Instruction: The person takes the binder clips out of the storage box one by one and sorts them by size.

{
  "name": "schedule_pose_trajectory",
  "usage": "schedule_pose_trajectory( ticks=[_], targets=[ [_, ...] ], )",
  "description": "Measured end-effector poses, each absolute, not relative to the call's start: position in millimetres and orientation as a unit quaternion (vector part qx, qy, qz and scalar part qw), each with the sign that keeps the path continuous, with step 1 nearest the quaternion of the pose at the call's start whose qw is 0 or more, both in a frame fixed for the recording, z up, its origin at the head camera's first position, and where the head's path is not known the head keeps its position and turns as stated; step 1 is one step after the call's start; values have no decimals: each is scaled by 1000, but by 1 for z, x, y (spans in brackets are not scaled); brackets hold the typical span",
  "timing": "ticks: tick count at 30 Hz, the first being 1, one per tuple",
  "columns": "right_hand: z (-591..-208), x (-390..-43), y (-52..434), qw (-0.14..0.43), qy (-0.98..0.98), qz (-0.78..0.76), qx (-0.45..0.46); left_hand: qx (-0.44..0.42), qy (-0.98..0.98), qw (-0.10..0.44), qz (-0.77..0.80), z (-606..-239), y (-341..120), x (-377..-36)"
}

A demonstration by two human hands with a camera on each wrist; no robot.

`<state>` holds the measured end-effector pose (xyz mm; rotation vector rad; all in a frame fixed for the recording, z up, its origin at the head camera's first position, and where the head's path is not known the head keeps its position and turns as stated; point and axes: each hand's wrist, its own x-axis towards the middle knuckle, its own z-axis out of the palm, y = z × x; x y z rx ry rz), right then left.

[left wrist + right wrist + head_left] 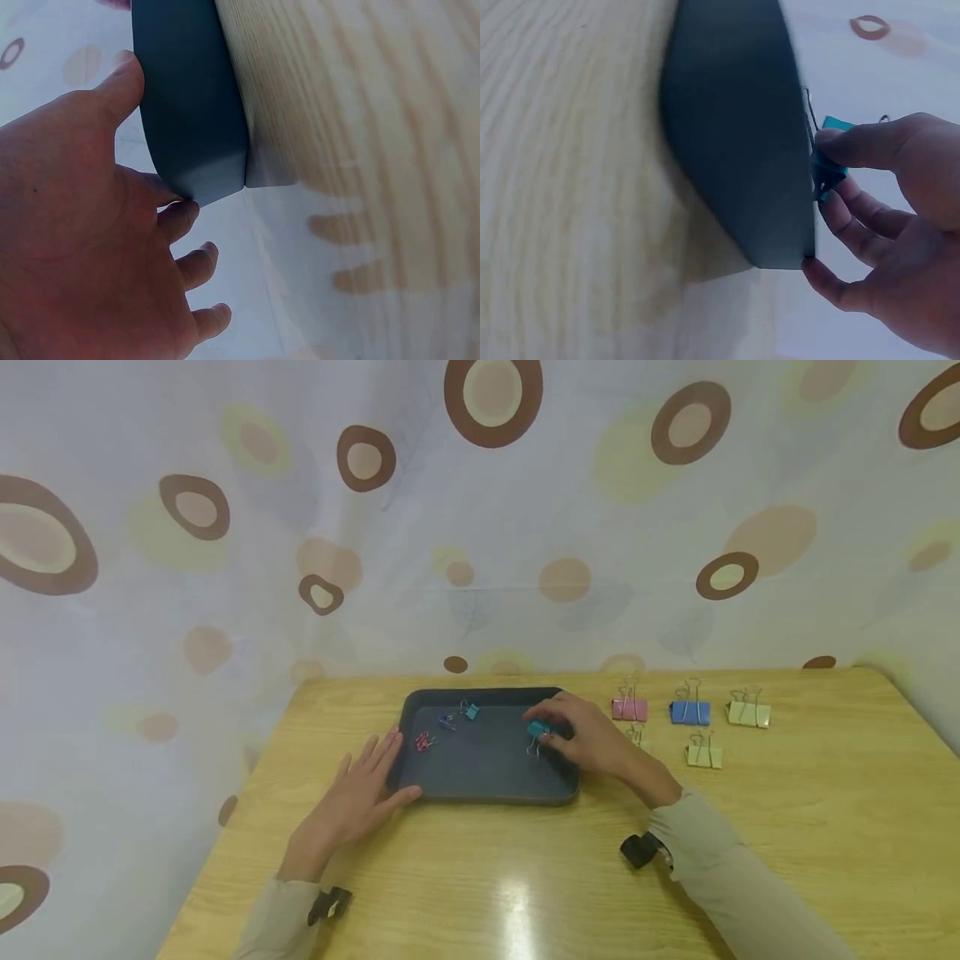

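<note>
A dark grey tray (480, 768) lies on the table. Over its right part, my right hand (588, 735) pinches a teal binder clip (537, 728) between thumb and fingers. The right wrist view shows that teal clip (831, 169) just beyond the tray rim, one fingertip of the hand right at the rim. My left hand (356, 802) rests against the tray's left front corner with its fingers spread and extended. Inside the tray at the left lie small binder clips: pink ones (424, 742), a blue one (447, 722) and a teal one (471, 711).
Right of the tray, larger binder clips stand in rows: pink (629, 709), blue (690, 712) and pale yellow (748, 714). Nearer, another pale yellow clip (703, 756) stands, and one more (637, 739) is partly hidden behind my right hand. A patterned cloth (420, 618) hangs behind the table.
</note>
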<state>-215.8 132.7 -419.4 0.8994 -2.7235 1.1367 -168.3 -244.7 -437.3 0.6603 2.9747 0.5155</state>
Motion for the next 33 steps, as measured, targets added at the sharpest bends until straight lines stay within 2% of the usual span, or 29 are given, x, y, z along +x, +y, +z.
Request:
schedule_pose_trajectory(
  ticks=[5, 8, 16, 25, 33],
  targets=[
    [-411, -212, 138, 65, -872, 406, 266, 209, 963, 34, 169, -436, -244, -168],
    [-410, -210, 143, 67, -861, 433, 258, 208, 963, 36, 169, -435, -244, -169],
    [-416, -200, 161, 30, -849, 474, 231, 210, 963, 33, 167, -435, -245, -167],
    [-419, -183, 185, 22, -833, 513, 206, 208, 962, 34, 171, -434, -243, -164],
    [-421, -174, 204, 91, -859, 461, 205, 212, 962, 26, 171, -435, -243, -166]
  ],
)
